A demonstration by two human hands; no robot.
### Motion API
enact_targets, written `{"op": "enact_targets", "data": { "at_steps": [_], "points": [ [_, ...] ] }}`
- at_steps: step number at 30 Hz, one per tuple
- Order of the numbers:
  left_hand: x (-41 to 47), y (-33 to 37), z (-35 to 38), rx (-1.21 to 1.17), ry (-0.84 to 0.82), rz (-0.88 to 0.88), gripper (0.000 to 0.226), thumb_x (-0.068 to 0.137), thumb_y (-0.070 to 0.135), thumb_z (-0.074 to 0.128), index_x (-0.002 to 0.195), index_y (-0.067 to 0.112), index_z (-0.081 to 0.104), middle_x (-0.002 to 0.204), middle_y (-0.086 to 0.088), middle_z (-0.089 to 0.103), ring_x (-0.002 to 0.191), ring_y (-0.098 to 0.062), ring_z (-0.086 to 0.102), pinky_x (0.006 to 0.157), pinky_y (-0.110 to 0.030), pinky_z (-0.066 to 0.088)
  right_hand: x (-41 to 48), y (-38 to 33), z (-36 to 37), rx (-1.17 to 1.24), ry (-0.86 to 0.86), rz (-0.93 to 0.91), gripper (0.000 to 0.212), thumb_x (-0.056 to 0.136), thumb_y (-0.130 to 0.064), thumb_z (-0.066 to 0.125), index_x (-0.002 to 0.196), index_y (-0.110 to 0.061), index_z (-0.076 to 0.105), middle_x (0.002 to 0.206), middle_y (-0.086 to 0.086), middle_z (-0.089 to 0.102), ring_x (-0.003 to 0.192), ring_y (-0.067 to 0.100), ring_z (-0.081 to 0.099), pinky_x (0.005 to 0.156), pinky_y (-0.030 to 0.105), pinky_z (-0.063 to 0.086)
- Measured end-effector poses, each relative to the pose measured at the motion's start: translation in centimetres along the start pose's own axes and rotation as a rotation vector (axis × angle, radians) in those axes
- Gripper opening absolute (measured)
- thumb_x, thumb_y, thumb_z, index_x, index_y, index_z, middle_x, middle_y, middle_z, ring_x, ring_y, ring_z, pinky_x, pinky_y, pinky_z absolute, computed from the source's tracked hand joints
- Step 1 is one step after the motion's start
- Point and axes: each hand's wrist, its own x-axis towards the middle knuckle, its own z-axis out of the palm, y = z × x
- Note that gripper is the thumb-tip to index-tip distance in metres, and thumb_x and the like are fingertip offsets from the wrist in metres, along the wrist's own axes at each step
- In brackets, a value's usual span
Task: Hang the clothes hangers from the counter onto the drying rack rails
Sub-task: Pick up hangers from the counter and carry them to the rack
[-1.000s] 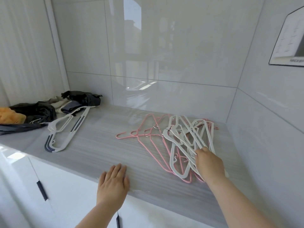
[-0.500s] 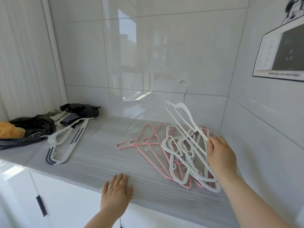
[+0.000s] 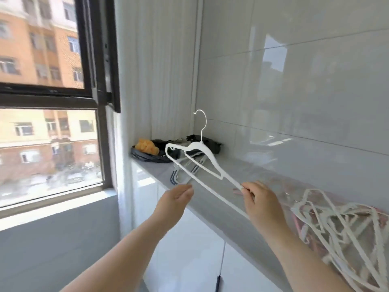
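Right hand (image 3: 260,202): fingers (image 3: 247,190) closed, pinching the end of one arm of a white plastic clothes hanger with a thin metal hook (image 3: 197,145). The hanger is held in the air in front of the grey tabletop (image 3: 212,180), clear of its surface. It is tilted, hook uppermost and its far arm pointing left towards the window (image 3: 52,98).

Left hand (image 3: 175,200): open and holding nothing, fingers (image 3: 186,189) straight and close together. The fingertips are just beside the hanger's lower bar; contact cannot be made out.

On the tabletop:
- right end: tangled heap of white and pink hangers (image 3: 336,224), lying flat, blurred
- further back, behind the held hanger: a few white-and-grey hangers (image 3: 179,175), lying flat
- far end, against the white curtain (image 3: 155,81): dark bundled clothing (image 3: 210,144) with an orange fluffy item (image 3: 147,146) beside it

Glossy pale wall tiles (image 3: 294,102) run behind the tabletop and white cabinet doors (image 3: 189,239) sit below it. Orange-brick buildings show through the window glass
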Motion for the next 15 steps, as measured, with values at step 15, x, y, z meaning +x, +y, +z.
{"op": "enact_targets", "data": {
  "at_steps": [15],
  "points": [
    [-25.3,-4.5,-22.8,-0.305,0.828,-0.497,0.021,0.095,0.011,0.040,0.084,0.002,0.055,0.043,0.004,0.061,0.036,-0.004,0.057,0.054,-0.023,0.047,-19.1,-29.8,10.4,0.465,-0.423,-0.919,0.018,0.070,-0.027,0.047,0.068,-0.030,0.064,0.057,-0.013,0.060,0.046,0.000,0.052,0.053,0.009,0.039]
  ]
}}
